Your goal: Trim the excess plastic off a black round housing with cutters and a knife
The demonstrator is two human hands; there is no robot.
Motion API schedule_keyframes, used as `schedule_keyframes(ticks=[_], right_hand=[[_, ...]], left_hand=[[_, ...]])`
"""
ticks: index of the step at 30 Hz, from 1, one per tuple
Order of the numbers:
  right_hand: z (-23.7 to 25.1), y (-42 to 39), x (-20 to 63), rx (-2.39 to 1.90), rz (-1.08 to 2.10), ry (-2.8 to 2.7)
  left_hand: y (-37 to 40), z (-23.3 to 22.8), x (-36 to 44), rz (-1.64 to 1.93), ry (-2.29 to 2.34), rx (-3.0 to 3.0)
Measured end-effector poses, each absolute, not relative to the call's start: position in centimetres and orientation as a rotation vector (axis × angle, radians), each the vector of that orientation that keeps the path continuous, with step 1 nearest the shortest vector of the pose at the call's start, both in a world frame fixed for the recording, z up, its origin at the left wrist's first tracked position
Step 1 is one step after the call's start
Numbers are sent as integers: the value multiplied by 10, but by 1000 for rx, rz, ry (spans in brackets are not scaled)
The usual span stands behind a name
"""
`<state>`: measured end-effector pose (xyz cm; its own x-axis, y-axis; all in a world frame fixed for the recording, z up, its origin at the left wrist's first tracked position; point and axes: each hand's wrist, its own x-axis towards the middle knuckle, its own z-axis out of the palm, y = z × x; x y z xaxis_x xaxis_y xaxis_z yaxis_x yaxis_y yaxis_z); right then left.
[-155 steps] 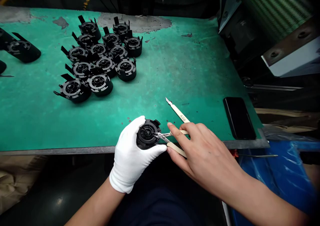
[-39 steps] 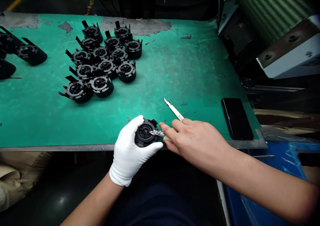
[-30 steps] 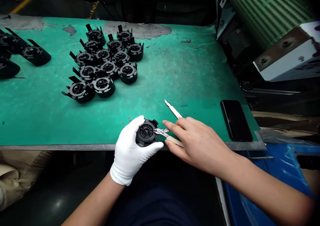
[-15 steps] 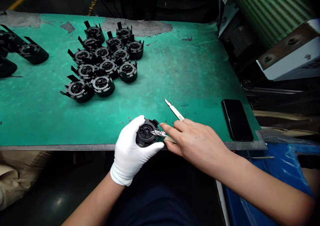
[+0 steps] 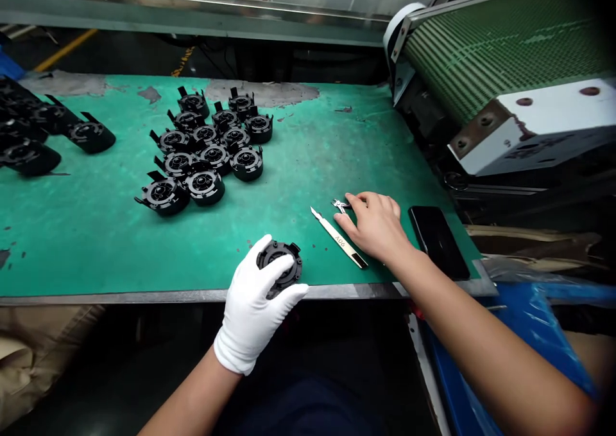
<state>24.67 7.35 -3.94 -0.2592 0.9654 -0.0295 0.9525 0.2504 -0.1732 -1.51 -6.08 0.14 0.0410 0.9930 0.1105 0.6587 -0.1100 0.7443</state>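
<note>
My left hand (image 5: 257, 301), in a white glove, grips a round black plastic housing (image 5: 280, 261) by its side at the table's front edge, one finger lying across its ringed face. Further right, my bare right hand (image 5: 373, 221) is closed over the handles of small cutting nippers (image 5: 339, 205), whose metal jaws stick out to the left at table level. The handles are mostly hidden under the fingers. Between the hands lies a craft knife (image 5: 337, 235) with a pale handle marked A06, its blade pointing away to the left.
Several similar black housings (image 5: 205, 182) stand grouped on the green table (image 5: 308, 166), with more (image 5: 91, 133) at the far left. A black phone (image 5: 439, 242) lies at the right. Beyond it rises a green conveyor belt (image 5: 505, 38) with a metal frame; a blue bin (image 5: 524, 320) stands below.
My right hand has moved the nippers away from the housing, to the right and farther back, down to the table. One left finger now lies over the housing's face. The view has tilted up.
</note>
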Motion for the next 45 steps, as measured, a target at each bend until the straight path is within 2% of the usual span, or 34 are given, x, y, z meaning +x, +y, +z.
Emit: schedule_keyframes(ticks=[4,8,15,21,24,27,45], right_hand=[[-20,50,238,-1725,225,-2293],[-1,20,229,-1601,450,-2340],[-16,6,221,-1791,469,-2475],[12,8,229,-1810,932,-2298],[30,0,239,-1650,1227,-2230],[38,-10,242,-1447,1369,-2358],[48,4,221,-1336,675,-2915]], left_hand=[[-59,7,-12,905,1592,1815],[-56,12,-8,876,1574,1756],[-59,5,-10,821,1714,1733],[-62,5,-21,782,1754,1694],[-64,3,-26,784,1745,1693],[-64,0,-27,799,1726,1692],[-63,-3,-28,810,1721,1754]])
